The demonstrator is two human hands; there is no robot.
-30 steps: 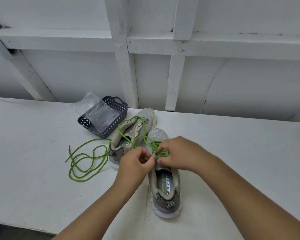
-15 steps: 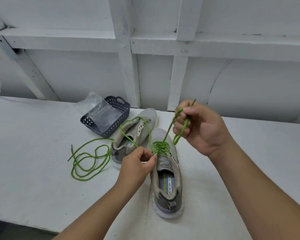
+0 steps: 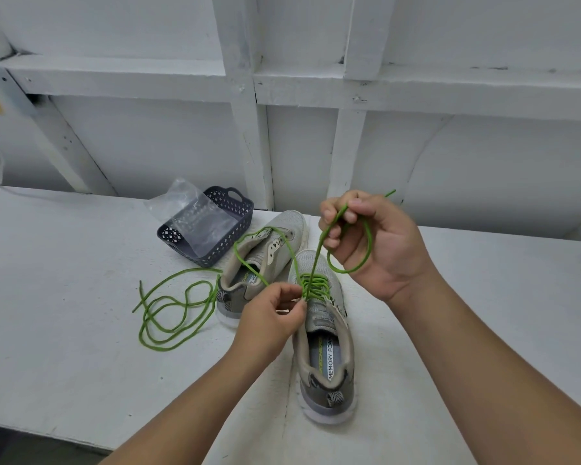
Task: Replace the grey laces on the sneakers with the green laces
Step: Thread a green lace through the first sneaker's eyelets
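On the white tabletop (image 3: 64, 297) stand two grey sneakers: the near sneaker (image 3: 326, 347), partly laced in green, and the far sneaker (image 3: 265, 250) beside a dark basket (image 3: 215, 236). A spare green lace (image 3: 168, 313) lies coiled to their left. The right hand (image 3: 369, 243) is raised above the toe, fingers curled round the working lace (image 3: 316, 256), its free end looped beneath. The left hand (image 3: 275, 317) pinches the lacing at the eyelets. Pulling too hard could probably leave the two ends uneven, or drag the shoe if the left hand's pinch slips. Compared with half a second ago, the right hand sits slightly higher and the strand looks tauter.
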